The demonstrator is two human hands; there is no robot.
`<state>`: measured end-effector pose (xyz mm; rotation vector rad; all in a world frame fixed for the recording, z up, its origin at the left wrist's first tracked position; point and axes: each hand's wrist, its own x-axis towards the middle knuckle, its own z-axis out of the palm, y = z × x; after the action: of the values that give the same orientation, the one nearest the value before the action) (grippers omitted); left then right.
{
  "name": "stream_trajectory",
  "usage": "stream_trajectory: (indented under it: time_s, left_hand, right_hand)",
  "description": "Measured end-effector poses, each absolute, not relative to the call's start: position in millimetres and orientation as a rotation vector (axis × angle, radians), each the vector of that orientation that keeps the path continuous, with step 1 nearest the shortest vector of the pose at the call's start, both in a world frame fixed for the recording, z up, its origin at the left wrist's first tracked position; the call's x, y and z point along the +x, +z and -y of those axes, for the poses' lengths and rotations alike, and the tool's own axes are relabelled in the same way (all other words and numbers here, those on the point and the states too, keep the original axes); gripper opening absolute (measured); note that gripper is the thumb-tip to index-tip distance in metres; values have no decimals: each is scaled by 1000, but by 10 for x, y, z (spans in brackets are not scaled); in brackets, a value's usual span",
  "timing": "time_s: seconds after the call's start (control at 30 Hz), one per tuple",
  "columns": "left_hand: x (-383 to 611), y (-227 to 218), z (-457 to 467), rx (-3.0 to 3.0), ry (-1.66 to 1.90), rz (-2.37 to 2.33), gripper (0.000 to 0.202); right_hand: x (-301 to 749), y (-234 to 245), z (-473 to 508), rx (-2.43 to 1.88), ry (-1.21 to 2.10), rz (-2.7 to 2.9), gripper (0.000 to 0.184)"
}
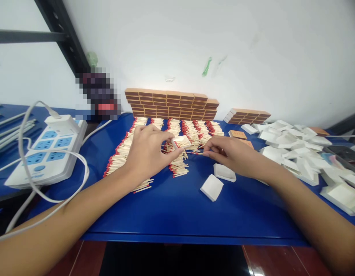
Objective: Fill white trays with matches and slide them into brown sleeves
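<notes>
My left hand [150,149] grips a small white matchbox tray [185,140] between thumb and fingers, tilted, with a few red-headed matches in it. To its right, my right hand [220,149] is closed in a pinch at the end of some matches [197,152]; how many it holds I cannot make out. Rows of red-tipped matches [120,153] lie behind and under my left hand. Two white trays rest in front of my right hand, one open side up [225,172], and another tray [212,187] nearer me.
A stacked wall of matchboxes [171,104] stands against the back wall, with a smaller stack [248,116] to its right. Loose white trays [292,142] heap up at the right. A power strip [51,153] with looping white cable occupies the left of the blue table [166,214].
</notes>
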<state>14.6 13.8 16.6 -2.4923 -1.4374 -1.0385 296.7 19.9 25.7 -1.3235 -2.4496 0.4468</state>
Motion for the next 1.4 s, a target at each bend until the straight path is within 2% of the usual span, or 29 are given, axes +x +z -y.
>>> stream_trajectory:
  time_s: [0.17,0.4,0.53,0.67,0.93,1.1,1.4]
  left_hand:
    - [158,134,-135,-2611,-967,1333,26]
    - [151,110,-131,-2699,-981,1231,25]
    - [199,105,-75,-2781,-1049,1210,30]
    - [248,117,-25,-2825,-1125,1207,32]
    - [207,109,-75,-2799,-1062,1214,27]
    - [173,162,-114,-2625,-1109,1377,26]
    - [156,214,-130,-2498,-1121,1449,30]
  right_hand:
    - [3000,392,-111,-1301,788,2412,37]
    - [2894,327,-123,-1257,488,2305,34]
    - [2779,289,-92,-1213,335,2327,23]
    - [2704,263,-52,-1148,373,2350,20]
    - [2738,322,-35,-1142,316,2299,19]
    - [2858,229,-160,-1215,275,2364,15]
    - [2904,186,-239,-1286,466,2547,19]
